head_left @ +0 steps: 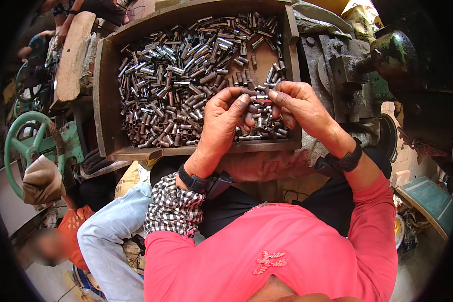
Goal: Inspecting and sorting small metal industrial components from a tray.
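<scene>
Head view: a short, shiny, silver-grey metal cylinder is held between the person's 2 hands, over the right-hand part of a wide, shallow, brown wooden tray. The bare left hand is closed to a pinch, thumb and index finger at the cylinder's left end, the other fingers curled beneath. The bare right hand pinches at the right end in much the same way, its remaining fingers bent and partly hidden. A narrow red strip shows along the cylinder's lower side; whether it belongs to the cylinder or is separate, I cannot tell.

By its look, the piece should be light enough for fingertips, stiff and hard to crush. Its smooth, rounded side may slip or roll, more so if oily, and the fingertips look darkened. The surest hold is probably thumb against index finger on opposite sides near 1 end, leaving the middle clear.

Its long axis runs roughly left to right, across the person's body, with 1 end toward each hand. Fingers cover both ends, so I cannot tell which way any opening faces. Beneath, a heap of dark and silvery metal tubes points every way, though many near the front stand upright, round mouths up.
</scene>
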Demonstrator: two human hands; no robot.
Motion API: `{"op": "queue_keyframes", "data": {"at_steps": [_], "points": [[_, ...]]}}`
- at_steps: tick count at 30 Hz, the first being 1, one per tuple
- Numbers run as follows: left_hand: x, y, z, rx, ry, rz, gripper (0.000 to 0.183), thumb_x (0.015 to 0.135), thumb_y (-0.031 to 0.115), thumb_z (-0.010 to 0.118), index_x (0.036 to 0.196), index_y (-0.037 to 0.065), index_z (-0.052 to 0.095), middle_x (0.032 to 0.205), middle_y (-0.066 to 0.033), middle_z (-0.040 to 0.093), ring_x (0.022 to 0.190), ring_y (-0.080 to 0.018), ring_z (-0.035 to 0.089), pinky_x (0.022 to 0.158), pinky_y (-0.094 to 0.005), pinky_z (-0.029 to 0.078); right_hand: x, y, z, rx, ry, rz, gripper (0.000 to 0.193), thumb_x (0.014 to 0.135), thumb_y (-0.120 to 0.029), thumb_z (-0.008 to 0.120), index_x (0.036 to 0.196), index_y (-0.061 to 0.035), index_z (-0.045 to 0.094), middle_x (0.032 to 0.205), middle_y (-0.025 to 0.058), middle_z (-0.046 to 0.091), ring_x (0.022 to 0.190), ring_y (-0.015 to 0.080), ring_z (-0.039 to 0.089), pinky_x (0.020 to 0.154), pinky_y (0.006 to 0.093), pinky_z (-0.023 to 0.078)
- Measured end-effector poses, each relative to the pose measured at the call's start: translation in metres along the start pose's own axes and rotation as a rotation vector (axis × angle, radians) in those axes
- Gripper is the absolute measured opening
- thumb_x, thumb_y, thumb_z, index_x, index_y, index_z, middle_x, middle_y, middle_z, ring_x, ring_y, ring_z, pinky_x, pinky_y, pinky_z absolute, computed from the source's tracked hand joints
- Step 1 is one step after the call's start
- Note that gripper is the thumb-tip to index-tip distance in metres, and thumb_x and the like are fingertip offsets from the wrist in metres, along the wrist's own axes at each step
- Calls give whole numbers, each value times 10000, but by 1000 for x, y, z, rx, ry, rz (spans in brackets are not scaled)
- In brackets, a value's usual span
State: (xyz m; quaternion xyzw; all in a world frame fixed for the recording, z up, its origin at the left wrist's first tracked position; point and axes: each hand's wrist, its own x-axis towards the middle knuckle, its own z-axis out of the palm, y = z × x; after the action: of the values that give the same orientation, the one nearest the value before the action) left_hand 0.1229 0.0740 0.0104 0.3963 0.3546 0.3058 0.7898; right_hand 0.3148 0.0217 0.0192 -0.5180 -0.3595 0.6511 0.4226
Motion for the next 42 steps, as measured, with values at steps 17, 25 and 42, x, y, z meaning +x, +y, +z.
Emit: {"op": "queue_keyframes", "data": {"at_steps": [17, 25, 42], "points": [[-1, -1, 2, 26, 11, -38, 192, 896, 168, 554, 1005, 11, 553, 713, -58, 604, 462, -72, 519, 388, -167, 401, -1, 1, 1, -12, 17, 7, 270, 892, -259, 553, 847, 2, 605, 631, 21, 586, 460, 32, 476, 395, 175, 372], [-3, -1, 4, 122, 27, -18, 199, 889, 165, 569, 998, -1, 554, 715, -74, 623, 469, -70, 521, 398, -168, 403, -1, -1, 0, -78, 45, -4, 265, 889, -253, 561, 819, -2, 608, 613, 21, 581, 450, 29, 460, 384, 179, 359], [-9, 12, 4, 390, -499, -20, 301, 764, 23, 671, 998, 23, 482, 898, -70, 593, 840, -118, 563, 719, -238, 451, -10, -21, -5, -49, -427, 215, 233, 813, -238, 647, 801, -6, 631, 593, 27, 590, 424, 50, 475, 379, 188, 358]]}}
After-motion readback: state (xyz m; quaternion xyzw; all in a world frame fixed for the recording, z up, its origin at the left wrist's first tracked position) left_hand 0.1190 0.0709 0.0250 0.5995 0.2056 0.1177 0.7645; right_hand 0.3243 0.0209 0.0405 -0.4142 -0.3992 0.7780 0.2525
